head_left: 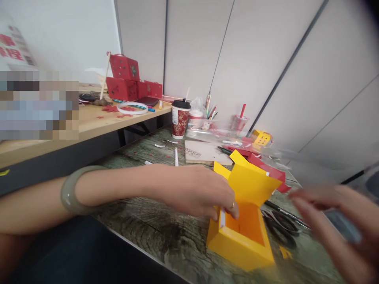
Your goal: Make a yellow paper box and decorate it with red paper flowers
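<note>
A yellow paper box (pixel 242 252) with its flaps raised stands near the front edge of the wood-patterned table. My left hand (pixel 198 191), wearing a ring and a bracelet, grips the box's left wall, fingertips inside and thumb outside. A white strip shows on that wall beside the fingers. To the right of the box, my right hand (pixel 337 221) is in the air, smeared by motion; I cannot make out whether it holds anything. Black-handled scissors (pixel 284 230) lie between the box and my right hand. A small yellow scrap (pixel 285 252) is close to the scissors.
Behind the box lie a pale board (pixel 204 152), red paper pieces (pixel 274 169) and a white pen (pixel 176 157). A lidded paper cup (pixel 180 120) stands farther back. Red boxes (pixel 122 88) and a white ring (pixel 132 108) are on the adjoining table (pixel 59 144).
</note>
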A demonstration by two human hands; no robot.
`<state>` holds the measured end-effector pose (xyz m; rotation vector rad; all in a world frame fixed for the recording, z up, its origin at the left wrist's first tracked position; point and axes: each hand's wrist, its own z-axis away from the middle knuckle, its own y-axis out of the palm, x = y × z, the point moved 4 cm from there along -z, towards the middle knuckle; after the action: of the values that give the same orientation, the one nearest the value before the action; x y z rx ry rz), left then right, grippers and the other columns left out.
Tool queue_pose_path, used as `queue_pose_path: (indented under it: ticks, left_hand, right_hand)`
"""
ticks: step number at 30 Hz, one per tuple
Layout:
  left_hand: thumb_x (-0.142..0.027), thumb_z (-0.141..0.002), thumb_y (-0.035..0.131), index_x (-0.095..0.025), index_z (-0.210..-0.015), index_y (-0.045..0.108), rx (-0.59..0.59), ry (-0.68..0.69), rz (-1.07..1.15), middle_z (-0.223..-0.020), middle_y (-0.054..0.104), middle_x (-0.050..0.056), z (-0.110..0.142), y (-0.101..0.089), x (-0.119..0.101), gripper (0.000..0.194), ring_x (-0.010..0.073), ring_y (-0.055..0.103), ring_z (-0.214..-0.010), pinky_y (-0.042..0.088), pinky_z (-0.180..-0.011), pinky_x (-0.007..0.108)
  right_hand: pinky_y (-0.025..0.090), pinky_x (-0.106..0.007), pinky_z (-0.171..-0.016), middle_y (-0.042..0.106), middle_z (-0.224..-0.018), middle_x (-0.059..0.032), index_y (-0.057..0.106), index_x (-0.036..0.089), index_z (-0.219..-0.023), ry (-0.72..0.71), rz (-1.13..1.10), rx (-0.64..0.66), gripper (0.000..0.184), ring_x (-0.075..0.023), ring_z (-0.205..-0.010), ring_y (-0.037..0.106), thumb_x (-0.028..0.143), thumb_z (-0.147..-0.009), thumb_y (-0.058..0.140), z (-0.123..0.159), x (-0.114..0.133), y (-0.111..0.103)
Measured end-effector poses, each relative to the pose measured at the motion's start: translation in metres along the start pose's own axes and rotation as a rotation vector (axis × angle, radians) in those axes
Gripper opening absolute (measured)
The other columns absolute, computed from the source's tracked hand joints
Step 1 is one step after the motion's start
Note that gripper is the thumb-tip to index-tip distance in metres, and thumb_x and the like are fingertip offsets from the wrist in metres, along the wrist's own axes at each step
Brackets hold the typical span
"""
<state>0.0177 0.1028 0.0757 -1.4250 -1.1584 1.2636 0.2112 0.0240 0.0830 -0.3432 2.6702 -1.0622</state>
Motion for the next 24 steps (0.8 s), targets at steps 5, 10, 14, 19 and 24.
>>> queue_pose_path:
  ticks: [5,10,14,19,24]
  left_hand:
    - [-0.026,-0.084,0.053,-0.022,-0.095,0.063,-0.031,-0.139,-0.014,-0.099,0.066,0.0,-0.002,0.004,-0.003,0.015,0.0133,0.058,-0.091,0.04,-0.071,0.022]
    - [-0.028,-0.081,0.058,-0.02,-0.09,0.064,-0.086,-0.286,0.117,-0.091,0.067,-0.003,0.001,0.008,-0.006,0.014,0.0118,0.06,-0.088,0.04,-0.071,0.019]
    - [-0.029,-0.077,0.063,-0.021,-0.088,0.065,-0.113,-0.345,0.204,-0.091,0.067,-0.004,0.003,0.01,-0.003,0.013,0.0118,0.06,-0.09,0.04,-0.075,0.018]
    - [-0.029,-0.083,0.055,-0.027,-0.091,0.067,-0.093,-0.309,0.209,-0.093,0.067,-0.005,0.002,0.008,-0.007,0.015,0.0102,0.06,-0.09,0.039,-0.073,0.017]
    - [-0.024,-0.084,0.053,-0.023,-0.089,0.069,-0.081,-0.336,0.181,-0.096,0.068,-0.004,0.0,0.004,-0.01,0.016,0.0108,0.061,-0.087,0.04,-0.071,0.017]
  right_hand:
    - [0.051,-0.026,-0.059,0.068,-0.074,-0.0007,0.057,0.023,-0.087,-0.267,-0.126,0.128,0.018,-0.0151,-0.068,0.063,0.039,-0.083,0.049,-0.003,0.066,0.011]
    - [0.053,-0.024,-0.064,0.066,-0.084,-0.0015,0.056,0.023,-0.089,-0.238,-0.199,0.288,0.015,-0.0141,-0.075,0.063,0.03,-0.076,0.06,0.004,0.061,0.03]
    - [0.053,-0.02,-0.065,0.062,-0.084,-0.0021,0.054,0.022,-0.085,-0.198,-0.29,0.324,0.014,-0.0123,-0.075,0.062,0.027,-0.075,0.062,0.01,0.053,0.034]
    - [0.053,-0.02,-0.063,0.061,-0.082,-0.0021,0.056,0.022,-0.084,-0.207,-0.282,0.269,0.015,-0.0123,-0.074,0.061,0.032,-0.075,0.062,0.007,0.054,0.029]
    - [0.052,-0.024,-0.063,0.062,-0.083,-0.0035,0.058,0.023,-0.082,-0.229,-0.251,0.236,0.012,-0.015,-0.075,0.061,0.033,-0.076,0.061,0.01,0.053,0.028]
